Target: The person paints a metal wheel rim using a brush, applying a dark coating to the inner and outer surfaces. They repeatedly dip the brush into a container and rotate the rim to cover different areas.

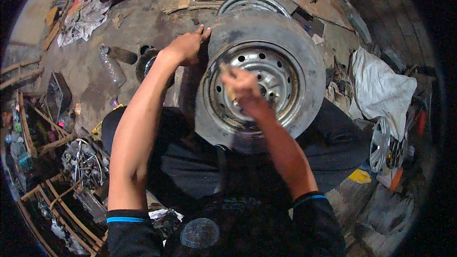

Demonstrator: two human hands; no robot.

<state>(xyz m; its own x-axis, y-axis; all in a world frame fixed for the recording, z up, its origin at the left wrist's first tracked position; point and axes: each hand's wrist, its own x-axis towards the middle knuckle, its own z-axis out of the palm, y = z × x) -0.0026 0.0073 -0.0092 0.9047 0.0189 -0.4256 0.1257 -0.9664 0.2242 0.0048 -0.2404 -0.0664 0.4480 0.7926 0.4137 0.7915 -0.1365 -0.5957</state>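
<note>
Right grip [243,85] closing around small tan pad, rubbing steel rim [266,74]; left grip [186,46] open-palmed, bracing tyre [304,52]. Scrubbing step; next calls for steady tyre.

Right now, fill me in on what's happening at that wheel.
A person sits with a wheel propped against their lap. The left hand steadies the tyre's upper left edge. The right hand presses a small tan thing, too blurred to tell, against the steel rim. A plastic bottle and white cloth lie on the floor nearby.
</note>
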